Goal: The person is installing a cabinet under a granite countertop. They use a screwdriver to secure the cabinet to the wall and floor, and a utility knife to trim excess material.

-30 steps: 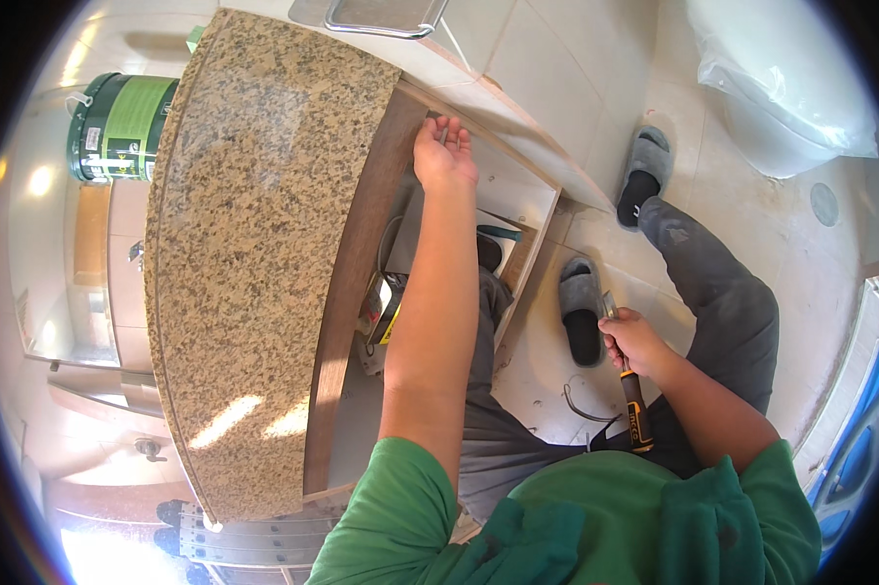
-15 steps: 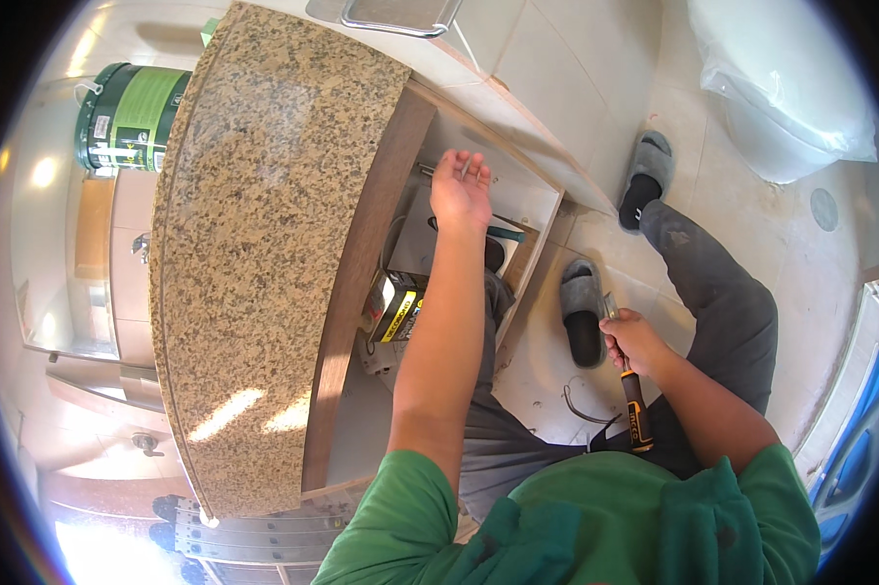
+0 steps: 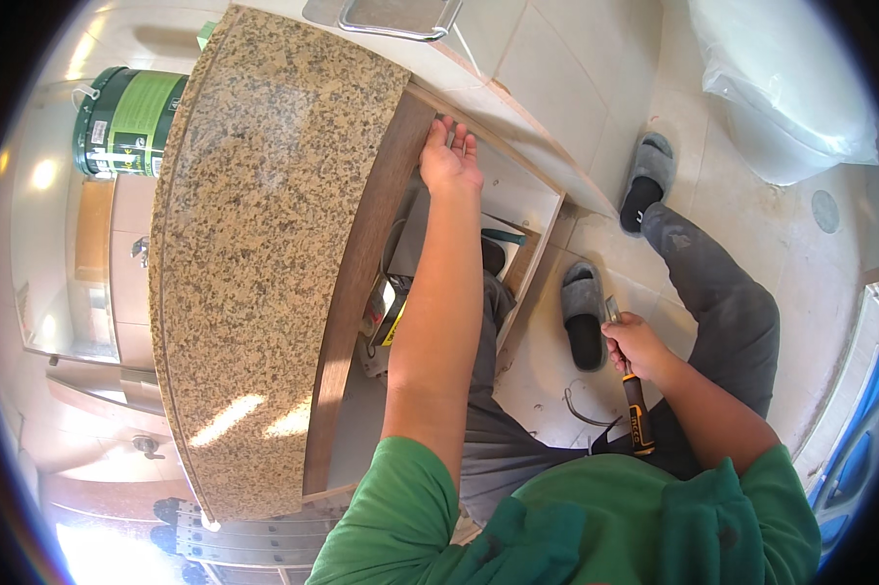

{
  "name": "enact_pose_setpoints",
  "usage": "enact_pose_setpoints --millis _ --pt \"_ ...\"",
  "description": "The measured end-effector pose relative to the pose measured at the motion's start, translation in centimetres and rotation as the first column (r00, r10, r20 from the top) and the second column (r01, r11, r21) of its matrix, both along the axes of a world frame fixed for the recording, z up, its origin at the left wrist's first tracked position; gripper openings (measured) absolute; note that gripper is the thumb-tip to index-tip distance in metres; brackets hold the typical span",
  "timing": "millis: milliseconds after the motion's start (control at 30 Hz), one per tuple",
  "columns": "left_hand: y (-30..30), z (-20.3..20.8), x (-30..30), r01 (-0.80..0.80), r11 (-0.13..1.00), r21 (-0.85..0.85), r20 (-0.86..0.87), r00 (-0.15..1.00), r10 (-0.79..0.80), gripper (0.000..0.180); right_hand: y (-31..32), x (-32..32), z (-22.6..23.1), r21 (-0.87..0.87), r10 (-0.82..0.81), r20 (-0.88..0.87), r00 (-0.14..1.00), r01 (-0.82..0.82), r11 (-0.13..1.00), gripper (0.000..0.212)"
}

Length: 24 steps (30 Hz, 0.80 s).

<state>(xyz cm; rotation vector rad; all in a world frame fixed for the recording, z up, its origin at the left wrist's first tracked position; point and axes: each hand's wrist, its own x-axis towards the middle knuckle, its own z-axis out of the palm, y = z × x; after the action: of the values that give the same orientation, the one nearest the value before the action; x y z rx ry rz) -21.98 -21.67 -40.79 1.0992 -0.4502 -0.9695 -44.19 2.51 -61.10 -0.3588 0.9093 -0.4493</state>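
My right hand [image 3: 638, 346], right of centre in the frame, has its fingers closed around the metal shank of a tool [image 3: 636, 409]. The tool's black-and-orange handle hangs below my grip toward the lower edge, and its bare metal end pokes out above, over a grey slipper [image 3: 583, 283].

My left hand [image 3: 451, 168] is up at the top centre, palm turned up and fingers curled, at the upper end of the brown wooden rail [image 3: 366, 244] that runs under the speckled stone desk [image 3: 254, 234]. A little something shiny shows among those fingers, but I can't tell whether I'm gripping it or only touching behind the rail.

I judge the tool stiff and moderately heavy, hardly fragile; the shank is probably smooth and apt to slip, so the thick handle, likely grippier, is the better hold for force. The rail looks rigid and fixed, best held by its inner edge, minding splinters. Below my left forearm, a dark box with a yellow band [image 3: 391, 322] is partly hidden.
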Motion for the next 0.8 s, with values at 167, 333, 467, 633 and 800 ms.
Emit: enact_pose_setpoints --millis 167,333,467,633,800 --pt "-0.1 0.2 -0.3 -0.046 0.999 0.008 -0.024 0.999 0.046 0.035 0.0 0.0 0.3 -0.001 -0.005 -0.004 1.000 0.005 1.000 0.015" --pt "-0.4 0.4 -0.9 -0.056 0.998 -0.018 -0.048 0.997 0.055 0.034 0.0 0.0 0.2 0.001 0.003 -0.010 1.000 -0.003 1.000 0.016" --pt "-0.5 0.6 -1.5 -0.079 0.997 -0.023 -0.054 0.996 0.078 0.034 -0.1 0.0 0.1 0.004 0.001 -0.011 1.000 -0.001 1.000 0.016" --pt "-1.1 0.2 -0.9 -0.071 0.997 -0.021 -0.028 0.997 0.071 0.030 -0.1 0.1 0.4 -0.004 0.002 -0.021 1.000 -0.002 1.000 0.015" --pt "-1.7 -1.4 0.4 -0.121 0.992 0.016 -0.050 0.991 0.122 0.028 0.0 0.0 0.4 0.002 0.007 -0.013 1.000 -0.007 1.000 0.015"
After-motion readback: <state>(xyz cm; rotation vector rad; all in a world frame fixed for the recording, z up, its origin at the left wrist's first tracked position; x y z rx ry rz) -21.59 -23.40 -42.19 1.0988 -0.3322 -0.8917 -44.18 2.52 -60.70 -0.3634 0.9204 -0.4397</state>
